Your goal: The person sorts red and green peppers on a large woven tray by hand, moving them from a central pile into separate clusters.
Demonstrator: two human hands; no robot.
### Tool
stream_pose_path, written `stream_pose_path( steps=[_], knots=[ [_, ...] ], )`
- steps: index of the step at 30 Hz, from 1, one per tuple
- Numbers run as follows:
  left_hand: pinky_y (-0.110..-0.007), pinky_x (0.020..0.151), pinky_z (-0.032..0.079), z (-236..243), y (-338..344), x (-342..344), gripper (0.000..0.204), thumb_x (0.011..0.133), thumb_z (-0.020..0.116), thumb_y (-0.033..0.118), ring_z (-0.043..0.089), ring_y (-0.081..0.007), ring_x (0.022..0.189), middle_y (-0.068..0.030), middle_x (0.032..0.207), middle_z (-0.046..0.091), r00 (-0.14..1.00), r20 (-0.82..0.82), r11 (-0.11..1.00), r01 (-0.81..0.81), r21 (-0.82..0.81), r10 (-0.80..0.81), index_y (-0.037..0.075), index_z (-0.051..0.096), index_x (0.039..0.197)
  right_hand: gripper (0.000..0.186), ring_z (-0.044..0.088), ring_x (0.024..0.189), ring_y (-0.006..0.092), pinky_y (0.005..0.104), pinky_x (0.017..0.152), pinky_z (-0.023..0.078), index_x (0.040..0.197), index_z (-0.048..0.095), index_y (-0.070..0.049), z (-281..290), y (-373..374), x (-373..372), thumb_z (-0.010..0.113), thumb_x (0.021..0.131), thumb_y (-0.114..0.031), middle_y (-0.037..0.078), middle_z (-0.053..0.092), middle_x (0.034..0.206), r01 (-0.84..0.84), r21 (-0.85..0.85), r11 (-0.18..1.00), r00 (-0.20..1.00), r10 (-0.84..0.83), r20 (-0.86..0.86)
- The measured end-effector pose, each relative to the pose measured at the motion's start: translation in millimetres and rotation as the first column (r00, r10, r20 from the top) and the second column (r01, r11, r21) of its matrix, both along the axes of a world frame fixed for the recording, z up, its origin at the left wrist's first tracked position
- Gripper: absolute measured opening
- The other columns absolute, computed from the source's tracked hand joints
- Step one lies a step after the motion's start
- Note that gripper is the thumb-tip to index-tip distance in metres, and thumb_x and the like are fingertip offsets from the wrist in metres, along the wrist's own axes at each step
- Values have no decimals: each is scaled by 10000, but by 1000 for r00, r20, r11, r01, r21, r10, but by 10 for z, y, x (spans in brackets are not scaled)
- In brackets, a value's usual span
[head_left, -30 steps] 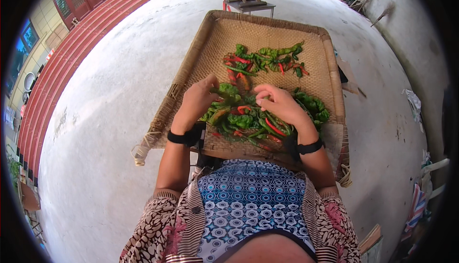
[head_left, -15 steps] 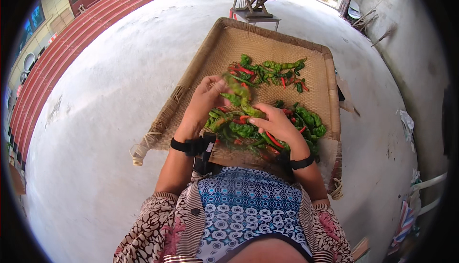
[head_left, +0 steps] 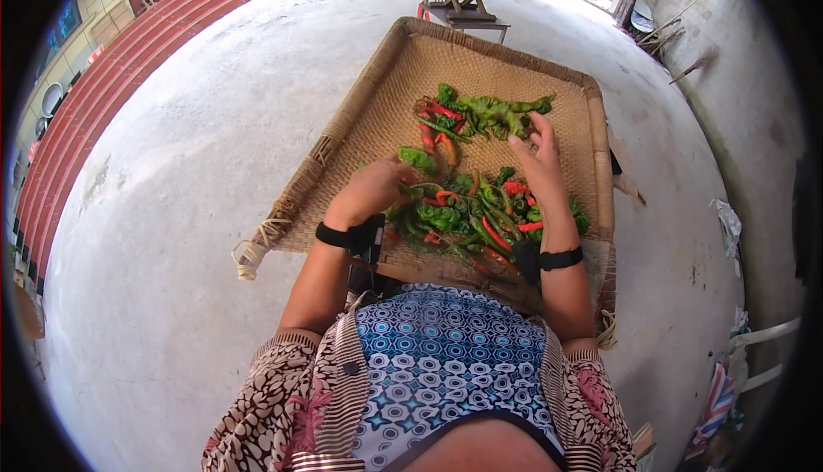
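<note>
A woven tray (head_left: 343, 133) holds two groups of red and green peppers. The near pile of peppers (head_left: 441, 217) is mixed and wrinkled; the far group of peppers (head_left: 493, 114) is looser. My left hand (head_left: 373, 189) is curled at the left end of the near pile, its fingertips partly hidden, closed on a wrinkled green pepper (head_left: 417, 160). Over the right end of the far group, my right hand (head_left: 542, 162) has thumb and fingers apart with nothing visible between them. Black bands circle both my wrists.
Beyond the tray stands a wooden chair (head_left: 467, 0). Red steps (head_left: 163, 35) run along the left, and a grey wall (head_left: 729, 52) with a broom (head_left: 693, 65) borders the right. Pale concrete floor (head_left: 171, 172) surrounds the tray.
My right hand has moved from the near pile to the far group, where a long light-green pepper now lies, out of my hands. My left hand has dropped toward the near pile.
</note>
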State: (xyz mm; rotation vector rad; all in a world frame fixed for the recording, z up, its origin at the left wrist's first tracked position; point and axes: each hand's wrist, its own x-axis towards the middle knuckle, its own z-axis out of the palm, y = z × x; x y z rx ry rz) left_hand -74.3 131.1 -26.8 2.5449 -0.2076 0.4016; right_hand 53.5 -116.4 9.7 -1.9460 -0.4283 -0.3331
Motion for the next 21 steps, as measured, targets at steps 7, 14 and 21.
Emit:
stream_pose_path(
  steps=[7, 14, 21],
  knots=[
    [-346, 683, 479, 176, -76, 36, 117, 798, 614, 85, 604, -238, 773, -100, 829, 624, 989, -141, 980, -67, -188, 40, 60, 628, 912, 377, 574, 988, 164, 315, 821, 478, 1248, 499, -35, -64, -39, -234, 578, 908, -178, 90, 586, 1149, -636, -54, 770, 729, 576, -369],
    [-237, 645, 494, 447, -264, -12, 182, 929, 573, 166, 619, -102, 752, -57, 844, 639, 986, 6, 510, 92, -855, -167, 39, 536, 1053, 341, 586, 806, 137, 290, 703, 480, 1130, 567, -10, -69, 150, -541, 629, 873, -225, 83, 631, 961, -677, -64, 733, 717, 638, -280],
    [-233, 658, 504, 385, -323, 34, 170, 932, 561, 144, 625, -119, 757, -73, 842, 637, 991, -44, 417, 12, -909, -124, 32, 532, 1056, 222, 529, 597, 59, 214, 560, 432, 879, 619, 6, -91, 151, -567, 536, 933, -193, 4, 584, 727, -741, 22, 671, 590, 667, -455]
  ],
)
